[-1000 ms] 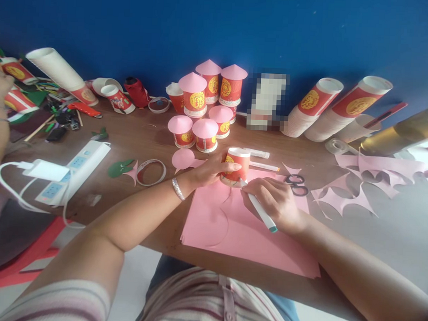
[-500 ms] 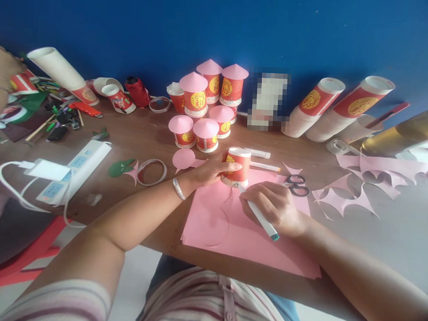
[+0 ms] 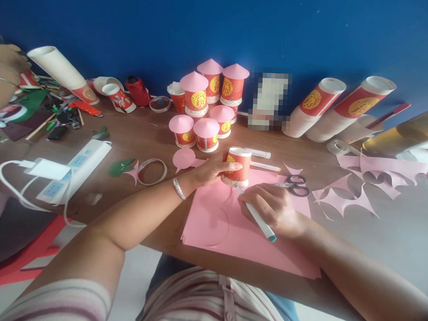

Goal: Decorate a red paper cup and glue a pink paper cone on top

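Observation:
My left hand (image 3: pixel 215 171) is closed round a red and white paper cup (image 3: pixel 242 162) with a gold print, above the far part of a stack of pink paper (image 3: pixel 211 226). Between the fingers of my right hand (image 3: pixel 270 205) is a white marker (image 3: pixel 259 220) with a teal end; its tip points at the cup's lower rim. Whether the tip touches the rim I cannot tell. A curved line shows on the pink sheet left of the marker. Black-handled scissors (image 3: pixel 298 185) lie just beyond my right hand.
Several small cups with pink paper cone roofs (image 3: pixel 206 128) stand behind the cup. Stacked paper cups (image 3: pixel 312 108) lean at the back right. Pink paper scraps (image 3: pixel 343 197) lie right, a power strip (image 3: pixel 75 173) left. Another person's hand (image 3: pixel 7 59) is at the far left.
The marker and my right hand have shifted very slightly left. My left hand still holds the cup in place. The other person's hand at the far left has moved.

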{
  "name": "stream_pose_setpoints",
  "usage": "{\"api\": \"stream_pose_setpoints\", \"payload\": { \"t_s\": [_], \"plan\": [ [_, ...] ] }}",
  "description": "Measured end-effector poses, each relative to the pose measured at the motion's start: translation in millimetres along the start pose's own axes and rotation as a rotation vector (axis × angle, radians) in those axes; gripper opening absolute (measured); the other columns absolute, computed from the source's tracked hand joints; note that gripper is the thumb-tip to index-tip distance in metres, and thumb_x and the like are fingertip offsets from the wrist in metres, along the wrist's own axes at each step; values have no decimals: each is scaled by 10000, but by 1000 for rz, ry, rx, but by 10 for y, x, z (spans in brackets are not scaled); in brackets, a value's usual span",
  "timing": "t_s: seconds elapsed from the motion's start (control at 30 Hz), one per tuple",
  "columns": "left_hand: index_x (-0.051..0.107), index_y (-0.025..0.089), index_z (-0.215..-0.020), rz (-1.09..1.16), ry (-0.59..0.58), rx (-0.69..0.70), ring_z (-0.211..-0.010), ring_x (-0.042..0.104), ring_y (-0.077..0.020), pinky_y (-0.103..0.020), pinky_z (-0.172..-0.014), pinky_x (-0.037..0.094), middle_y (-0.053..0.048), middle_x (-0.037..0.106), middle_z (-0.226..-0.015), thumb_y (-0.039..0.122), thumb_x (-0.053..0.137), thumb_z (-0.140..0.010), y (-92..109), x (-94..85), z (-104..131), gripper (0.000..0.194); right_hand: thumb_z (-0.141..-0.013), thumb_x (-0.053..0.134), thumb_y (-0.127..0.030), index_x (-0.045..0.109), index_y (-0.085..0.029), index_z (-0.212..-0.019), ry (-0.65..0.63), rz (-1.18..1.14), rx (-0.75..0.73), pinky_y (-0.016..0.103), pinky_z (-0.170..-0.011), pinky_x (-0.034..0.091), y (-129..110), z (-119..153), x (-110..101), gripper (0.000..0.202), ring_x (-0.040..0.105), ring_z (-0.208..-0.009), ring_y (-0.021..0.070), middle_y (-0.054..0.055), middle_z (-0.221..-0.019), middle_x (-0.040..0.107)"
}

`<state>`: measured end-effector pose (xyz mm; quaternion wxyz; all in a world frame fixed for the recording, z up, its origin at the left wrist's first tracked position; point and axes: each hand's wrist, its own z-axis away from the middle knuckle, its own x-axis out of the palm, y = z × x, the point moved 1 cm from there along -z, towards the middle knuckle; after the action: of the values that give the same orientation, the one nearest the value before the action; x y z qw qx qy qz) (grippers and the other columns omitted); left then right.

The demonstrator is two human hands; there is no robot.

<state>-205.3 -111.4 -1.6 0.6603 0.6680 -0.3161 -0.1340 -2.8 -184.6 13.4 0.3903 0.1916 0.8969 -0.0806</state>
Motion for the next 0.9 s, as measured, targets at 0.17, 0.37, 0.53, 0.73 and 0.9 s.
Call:
{"api": "stream_pose_setpoints", "payload": {
  "t_s": [0.17, 0.37, 0.53, 0.73, 0.9],
  "plan": [
    [620, 166, -921, -22, -11, -3, -751, 515, -143, -280, -691, 444, -18, 575, -831, 414, 782, -870, 9, 0, -3, 301, -922, 650, -9, 588, -195, -1034, 2, -1, -5, 268, -578, 510, 1, 12, 0, 226, 599, -614, 125, -42, -726, 634],
    [629, 166, -909, -50, 5, -2, -764, 528, -155, -297, -711, 457, -30, 596, -836, 421, 781, -865, 32, 8, -8, 300, -923, 644, -19, 597, -203, -1040, -3, 3, 1, 267, -583, 506, 5, 21, 17, 223, 603, -619, 123, -45, -734, 637],
    [623, 167, -940, 10, 1, -18, -765, 541, -153, -286, -695, 450, -23, 591, -840, 403, 785, -858, 2, 4, 3, 297, -939, 643, -18, 584, -194, -1029, -10, 8, -3, 270, -563, 496, 14, 15, 21, 206, 603, -612, 122, -40, -725, 640],
    [609, 171, -910, 8, 25, -1, -742, 510, -135, -278, -693, 454, -14, 581, -838, 376, 785, -856, 52, 36, 8, 276, -916, 643, -23, 585, -214, -1017, 24, 43, 17, 272, -564, 483, 22, 32, 29, 223, 615, -634, 130, -48, -717, 632],
    [607, 178, -887, -28, 22, 17, -768, 528, -148, -292, -721, 472, -21, 598, -835, 387, 784, -851, 94, 43, 0, 276, -903, 629, -22, 557, -226, -933, 40, 104, 14, 284, -516, 418, 12, 23, 43, 219, 489, -557, 120, -64, -659, 566]
  ]
}}
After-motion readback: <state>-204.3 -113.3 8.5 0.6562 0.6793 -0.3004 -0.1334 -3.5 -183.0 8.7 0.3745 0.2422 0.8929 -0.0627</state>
